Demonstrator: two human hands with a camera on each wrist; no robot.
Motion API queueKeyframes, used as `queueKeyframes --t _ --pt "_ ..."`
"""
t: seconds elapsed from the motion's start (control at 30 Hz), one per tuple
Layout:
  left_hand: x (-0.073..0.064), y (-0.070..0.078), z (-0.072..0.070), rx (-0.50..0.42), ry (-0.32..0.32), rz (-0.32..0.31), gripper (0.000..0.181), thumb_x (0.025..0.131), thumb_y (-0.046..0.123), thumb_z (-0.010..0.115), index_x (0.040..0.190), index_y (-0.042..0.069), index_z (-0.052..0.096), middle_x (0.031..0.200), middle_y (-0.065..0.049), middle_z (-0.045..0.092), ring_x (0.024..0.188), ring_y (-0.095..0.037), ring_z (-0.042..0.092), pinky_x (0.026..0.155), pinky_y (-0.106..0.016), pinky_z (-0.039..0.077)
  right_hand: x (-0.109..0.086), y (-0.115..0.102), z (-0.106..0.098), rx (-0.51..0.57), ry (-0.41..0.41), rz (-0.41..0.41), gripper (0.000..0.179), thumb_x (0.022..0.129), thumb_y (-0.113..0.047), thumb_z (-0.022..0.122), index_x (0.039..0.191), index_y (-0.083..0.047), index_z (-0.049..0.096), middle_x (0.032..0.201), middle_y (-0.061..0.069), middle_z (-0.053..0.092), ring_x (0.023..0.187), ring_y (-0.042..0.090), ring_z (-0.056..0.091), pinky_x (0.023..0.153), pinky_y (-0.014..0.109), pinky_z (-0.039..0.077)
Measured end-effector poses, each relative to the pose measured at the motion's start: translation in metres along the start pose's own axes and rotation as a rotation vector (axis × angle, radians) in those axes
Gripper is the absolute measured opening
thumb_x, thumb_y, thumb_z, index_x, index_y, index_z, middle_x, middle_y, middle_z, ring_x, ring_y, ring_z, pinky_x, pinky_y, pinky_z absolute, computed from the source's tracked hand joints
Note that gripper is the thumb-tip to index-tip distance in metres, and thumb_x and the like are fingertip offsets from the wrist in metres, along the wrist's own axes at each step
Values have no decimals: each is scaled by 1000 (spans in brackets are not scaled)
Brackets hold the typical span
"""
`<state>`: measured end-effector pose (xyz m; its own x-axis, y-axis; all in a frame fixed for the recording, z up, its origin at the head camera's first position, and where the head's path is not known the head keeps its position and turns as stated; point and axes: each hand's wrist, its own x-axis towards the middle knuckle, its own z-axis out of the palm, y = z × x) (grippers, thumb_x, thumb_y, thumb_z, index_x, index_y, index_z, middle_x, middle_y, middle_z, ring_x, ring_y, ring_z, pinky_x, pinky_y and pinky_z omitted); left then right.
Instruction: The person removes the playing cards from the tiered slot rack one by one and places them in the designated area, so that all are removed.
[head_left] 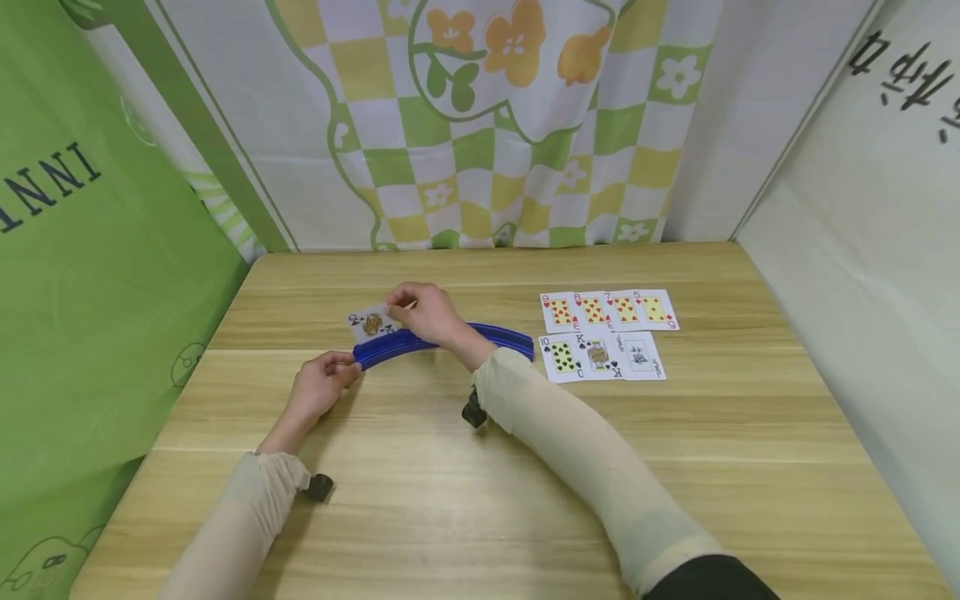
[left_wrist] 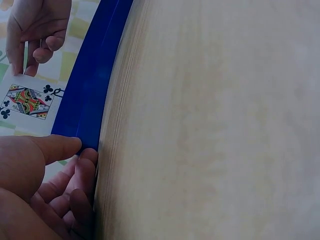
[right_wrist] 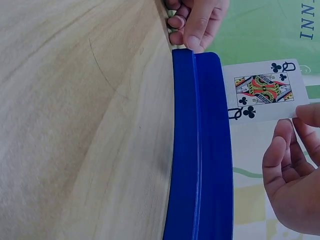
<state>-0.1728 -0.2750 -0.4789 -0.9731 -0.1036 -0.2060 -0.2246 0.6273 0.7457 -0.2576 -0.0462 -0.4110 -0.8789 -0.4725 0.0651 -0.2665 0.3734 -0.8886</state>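
A curved blue card holder (head_left: 390, 348) stands on the table. At its left end, my left hand (head_left: 318, 387) pinches the tip between thumb and fingers, as the left wrist view confirms. My right hand (head_left: 431, 312) reaches over the holder and pinches a top corner of a queen of clubs (right_wrist: 264, 90). That card is upright near the holder's left end, its face toward me. The card's lower edge meets the holder's back wall (right_wrist: 215, 125); whether it sits in the groove I cannot tell. My right forearm hides part of the holder.
Right of the holder, several overlapping red-suit cards (head_left: 592, 310) lie face up in a row. In front of them lie a black ten (head_left: 561, 358), a king of spades (head_left: 597, 355) and a joker (head_left: 641, 357). A patterned curtain (head_left: 495, 167) hangs behind the wooden table (head_left: 465, 500).
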Motion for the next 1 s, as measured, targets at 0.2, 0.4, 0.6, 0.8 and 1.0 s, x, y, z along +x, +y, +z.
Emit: queueKeyframes --t 0.2,0.4,0.6,0.8,1.0 --pt "0 1 0 -2 10 3 40 98 32 63 128 5 62 99 -11 72 70 -9 62 59 -23 49 0 0 -5 -12 26 -1 17 99 -25 63 110 -14 70 104 1 69 81 12 67 67 23 55" --pt "1 3 0 -5 14 10 40 98 31 64 127 4 62 97 -11 72 71 -8 61 58 -23 48 -1 -1 -11 -22 30 -3 18 99 -25 62 111 -12 69 102 4 71 82 13 67 68 22 55" --pt "1 2 0 21 27 17 37 97 29 64 125 4 63 98 -13 74 71 -8 62 59 -23 47 -3 3 -16 -41 38 -10 18 99 -25 63 110 -12 69 99 4 72 79 12 67 67 22 54" --pt "2 1 1 33 34 22 38 97 30 64 125 4 63 99 -14 74 72 -7 63 60 -23 47 -8 5 -24 -47 54 -16 18 98 -24 63 109 -11 70 96 5 72 76 13 66 67 22 53" --pt "1 0 1 29 42 20 38 97 31 64 126 6 63 102 -15 75 73 -7 66 61 -23 46 -13 6 -32 -42 66 10 18 97 -23 63 108 -10 70 96 6 71 78 14 65 68 23 53"
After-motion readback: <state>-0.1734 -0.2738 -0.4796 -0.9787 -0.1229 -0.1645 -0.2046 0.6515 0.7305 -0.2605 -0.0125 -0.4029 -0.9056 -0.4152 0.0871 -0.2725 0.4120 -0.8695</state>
